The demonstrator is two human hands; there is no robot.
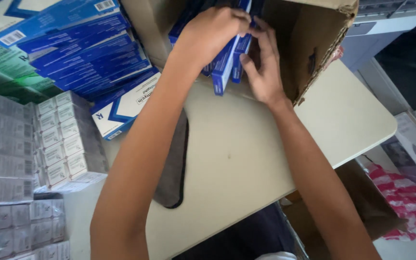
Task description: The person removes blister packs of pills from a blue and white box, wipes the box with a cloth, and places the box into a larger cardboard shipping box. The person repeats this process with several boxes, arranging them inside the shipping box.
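Observation:
A brown cardboard carton (314,43) lies tipped on its side at the far edge of a pale table (246,159), its opening facing me. Several flat blue and white boxes (223,67) stick out of it. My left hand (213,31) is closed over the top of these blue boxes. My right hand (266,67) presses against them from the right, fingers spread along their edges, inside the carton's mouth.
A leaning pile of blue and white boxes (87,53) fills the upper left, with green boxes (1,67) beside it. Stacks of small grey-white boxes (30,149) cover the left. A dark cloth (174,168) lies on the table. A red-white bag (400,197) sits on the floor at right.

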